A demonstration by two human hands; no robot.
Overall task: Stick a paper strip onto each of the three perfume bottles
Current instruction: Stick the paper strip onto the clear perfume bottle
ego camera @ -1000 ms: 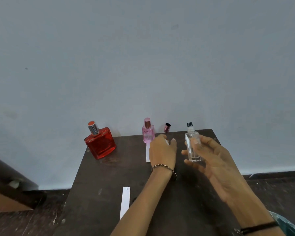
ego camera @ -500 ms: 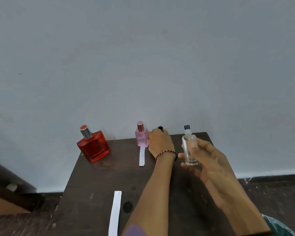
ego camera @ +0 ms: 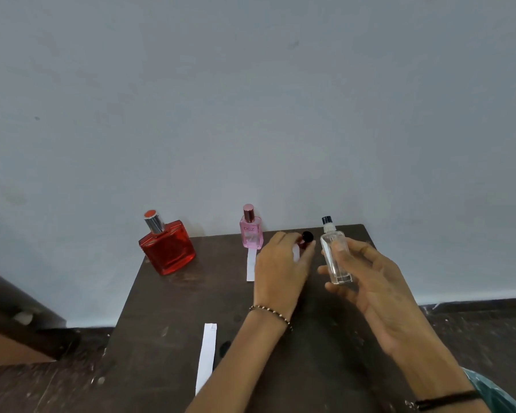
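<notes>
Clear perfume bottle (ego camera: 335, 257) sits upright in your right hand (ego camera: 379, 293) at 1 o'clock over the table (ego camera: 161, 323), fingers curled round it. Your left hand (ego camera: 280, 272) is just beside it at 12, fingers pinching a small dark-red tube (ego camera: 306, 238), with a white paper scrap (ego camera: 295, 254) showing at the fingers. Pink bottle (ego camera: 251, 234) stands at 11, a strip (ego camera: 251, 265) touching its base. Red bottle (ego camera: 167, 248) stands at 10. Loose strip (ego camera: 207, 356) lies flat at 7.

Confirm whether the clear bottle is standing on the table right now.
No: the right hand grips the clear bottle and holds it up off the table.
</notes>
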